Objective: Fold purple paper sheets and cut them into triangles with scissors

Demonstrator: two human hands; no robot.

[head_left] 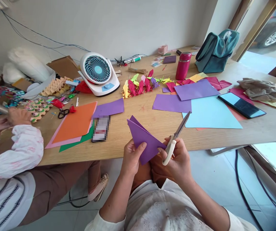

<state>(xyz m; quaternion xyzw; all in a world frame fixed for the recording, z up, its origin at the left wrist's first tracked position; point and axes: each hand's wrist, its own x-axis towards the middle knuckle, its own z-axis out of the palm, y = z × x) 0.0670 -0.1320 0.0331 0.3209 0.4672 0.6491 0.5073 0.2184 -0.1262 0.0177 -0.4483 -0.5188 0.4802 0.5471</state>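
A folded sheet of purple craft paper (144,138) is held in front of my lap, just past the table's front edge. My left hand (133,157) pinches its lower left part, thumb on top. In my right hand (179,160) is a pair of scissors (176,136) with cream handles, its blades pointing up and away to the right. The right thumb and fingertips also touch the right corner of the folded paper. The scissor blades look closed and are apart from the paper.
On the table (138,110) lie purple sheets (197,89), a light blue sheet (210,112), an orange sheet (76,123) and two phones (241,105). Behind stand a fan (98,72), a red flask (183,66) and a teal bag (215,53). A co-worker's hands (18,117) are at left.
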